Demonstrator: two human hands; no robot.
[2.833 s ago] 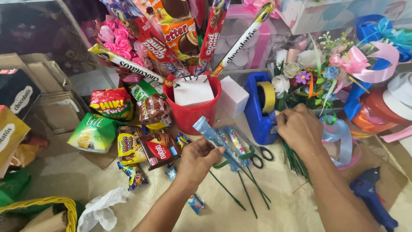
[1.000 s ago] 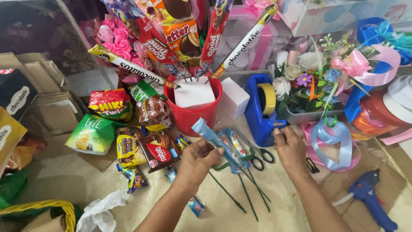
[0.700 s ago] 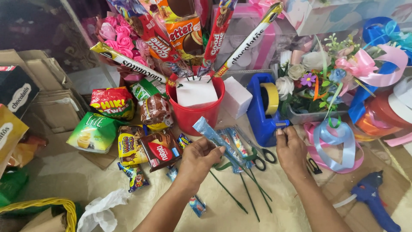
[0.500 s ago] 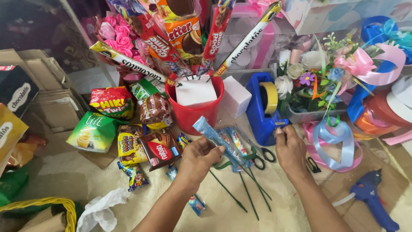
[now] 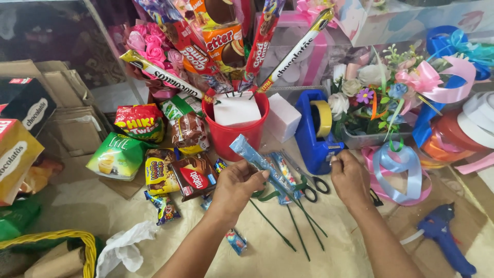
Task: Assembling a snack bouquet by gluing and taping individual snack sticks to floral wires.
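While the left hand (image 5: 237,184) pinches a long pale-blue snack packet (image 5: 260,164) fixed to a green stick (image 5: 309,219), its fingers (image 5: 256,177) close around the packet's middle and hold it tilted above the worktop (image 5: 334,247), the upper end pointing toward the red bucket (image 5: 231,135). More green sticks (image 5: 272,226) lie loose on the worktop just below that hand, and a pair of scissors (image 5: 314,186) rests beside them. To the right, the right hand (image 5: 351,177) sits at the front of the blue tape dispenser (image 5: 315,139), thumb and forefinger pressed together at its cutting edge; whether they grip tape I cannot tell. A roll of yellowish tape (image 5: 324,117) sits in the dispenser. Standing behind the packet, the red bucket holds a white foam block (image 5: 236,109) with tall snack packets on sticks (image 5: 257,46) stuck into it. Small chocolate and wafer packets (image 5: 175,172) lie to the left of the bucket. Near the right hand lies a light-blue ribbon loop (image 5: 399,172), with artificial flowers (image 5: 370,95) behind it, and a blue glue gun (image 5: 445,239) lies farther out toward the lower right.
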